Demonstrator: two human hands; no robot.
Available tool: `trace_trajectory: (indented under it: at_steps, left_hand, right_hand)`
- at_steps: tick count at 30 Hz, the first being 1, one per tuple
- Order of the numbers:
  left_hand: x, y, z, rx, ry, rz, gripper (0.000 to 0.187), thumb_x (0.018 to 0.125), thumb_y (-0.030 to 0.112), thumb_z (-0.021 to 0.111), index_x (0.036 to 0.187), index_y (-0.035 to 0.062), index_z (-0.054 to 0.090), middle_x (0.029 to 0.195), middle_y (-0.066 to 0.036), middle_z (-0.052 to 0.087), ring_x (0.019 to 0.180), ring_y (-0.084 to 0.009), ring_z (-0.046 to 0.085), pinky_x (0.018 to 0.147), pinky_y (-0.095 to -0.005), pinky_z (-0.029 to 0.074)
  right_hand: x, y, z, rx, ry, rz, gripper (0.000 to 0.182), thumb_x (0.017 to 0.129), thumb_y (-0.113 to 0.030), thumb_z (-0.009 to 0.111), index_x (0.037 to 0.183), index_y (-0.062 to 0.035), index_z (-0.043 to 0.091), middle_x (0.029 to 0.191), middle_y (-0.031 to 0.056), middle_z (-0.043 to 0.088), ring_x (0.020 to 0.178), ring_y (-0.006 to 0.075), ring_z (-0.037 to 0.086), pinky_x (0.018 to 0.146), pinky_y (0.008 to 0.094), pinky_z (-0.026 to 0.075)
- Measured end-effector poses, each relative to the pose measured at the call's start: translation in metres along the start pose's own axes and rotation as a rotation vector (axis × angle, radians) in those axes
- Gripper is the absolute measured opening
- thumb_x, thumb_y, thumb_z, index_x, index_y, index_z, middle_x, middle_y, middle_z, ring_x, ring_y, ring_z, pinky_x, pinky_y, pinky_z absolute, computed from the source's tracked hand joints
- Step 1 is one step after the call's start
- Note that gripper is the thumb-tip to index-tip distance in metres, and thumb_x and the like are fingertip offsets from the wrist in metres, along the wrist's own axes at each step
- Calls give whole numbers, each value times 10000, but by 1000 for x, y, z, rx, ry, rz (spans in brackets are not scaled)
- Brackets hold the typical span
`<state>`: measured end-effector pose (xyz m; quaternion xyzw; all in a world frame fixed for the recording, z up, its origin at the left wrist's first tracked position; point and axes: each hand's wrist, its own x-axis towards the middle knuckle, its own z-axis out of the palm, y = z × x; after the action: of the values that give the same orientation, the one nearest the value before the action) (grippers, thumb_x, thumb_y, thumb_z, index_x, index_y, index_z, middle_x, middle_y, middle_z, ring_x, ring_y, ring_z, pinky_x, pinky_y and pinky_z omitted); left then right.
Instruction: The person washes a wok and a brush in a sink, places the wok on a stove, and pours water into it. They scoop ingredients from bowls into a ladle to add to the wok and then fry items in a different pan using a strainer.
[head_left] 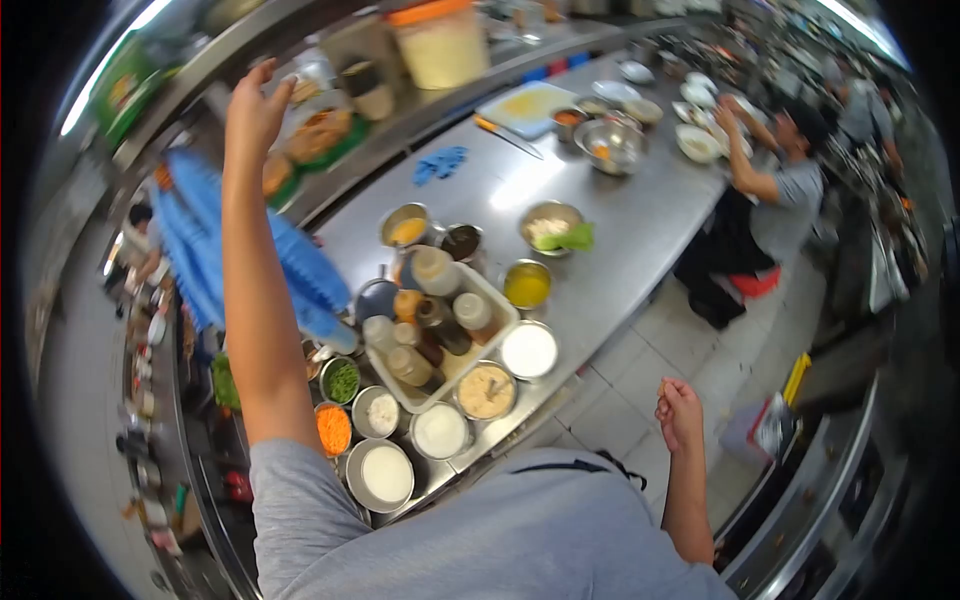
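My left hand is raised at the upper left, at the edge of the steel shelf. Its thumb and fingers are apart, with nothing visible between them. Beside it are brown food pieces in a green tray and a dark-banded jar. My right hand hangs low on the right, over the floor and away from the table. Its fingers are curled closed; what they hold, if anything, is hidden. Below my left arm, a white tub of squeeze bottles stands among bowls of shredded carrot and chopped greens.
The steel table carries a knife, a cutting board, blue gloves and a bowl with lettuce. A seated co-worker is at the far right end. An orange-lidded bucket stands on the shelf.
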<state>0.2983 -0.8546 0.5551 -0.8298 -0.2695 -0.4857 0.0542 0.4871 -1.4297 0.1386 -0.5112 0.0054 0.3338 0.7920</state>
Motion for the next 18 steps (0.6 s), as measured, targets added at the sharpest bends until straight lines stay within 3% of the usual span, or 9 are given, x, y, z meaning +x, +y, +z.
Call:
trace_trajectory:
  at_steps: [1,3,5,7,11,12,13,15,18]
  left_hand:
    - [-17,44,15,-350,1,-20,401,848,286,668,1124,-3,630,987,-133,684,826,-186,644,738,-311,507]
    - [-68,111,74,-826,-362,-244,283,893,269,622,1042,31,657,884,-63,668,754,-112,615,631,-249,462]
    - [-117,164,146,-657,-729,-127,296,882,286,628,1004,22,682,848,-98,689,731,-148,637,677,-302,495]
    - [-161,178,243,-521,-722,58,332,865,256,619,1077,5,666,1032,-213,674,927,-323,661,865,-394,492]
    - [-249,95,438,-220,-698,-125,546,833,388,651,1166,-43,605,1164,-246,618,1099,-374,591,893,-411,477]
    - [-254,88,451,-173,-1015,-365,613,813,442,668,1176,-46,592,1222,-234,591,1132,-310,566,826,-428,500]
    - [-279,54,494,-130,-1083,-414,678,791,485,682,1212,-32,560,1113,-200,625,1007,-281,581,712,-439,512]
    - [-302,43,495,-386,-1077,-726,513,788,437,704,1071,31,568,852,-135,626,656,-276,560,545,-407,474]
    - [-301,42,494,-869,-1245,-1024,423,750,326,760,1037,75,578,820,-125,616,612,-249,579,457,-354,445]
  right_hand:
    - [-4,8,-28,17,56,0,157,913,-112,598,1052,-42,576,815,21,592,574,64,487,485,217,399]
    - [-7,23,-79,-4,236,-15,161,907,-141,616,1048,-69,585,820,10,593,559,63,476,474,212,386]
    - [-21,35,-121,10,377,13,164,902,-153,625,1043,-78,587,819,4,593,556,62,474,469,211,382]
    - [-44,51,-165,20,508,41,168,897,-165,635,1038,-87,590,818,-2,594,553,62,473,464,210,379]
    - [-127,89,-231,-18,801,63,157,889,-165,638,1019,-81,615,797,-6,609,536,64,475,454,206,379]
    - [-157,101,-241,-21,906,73,141,890,-157,631,1004,-74,619,788,-4,607,533,66,477,446,208,380]
    - [-187,116,-250,31,994,51,141,890,-157,631,1004,-74,619,788,-4,607,533,66,477,446,208,380]
    - [-260,156,-253,-109,1116,141,88,902,-149,610,956,-80,619,744,-14,582,522,61,463,444,209,396]
    - [-367,222,-215,-107,1359,257,31,825,-78,620,813,-71,648,686,1,595,515,69,495,431,213,396]
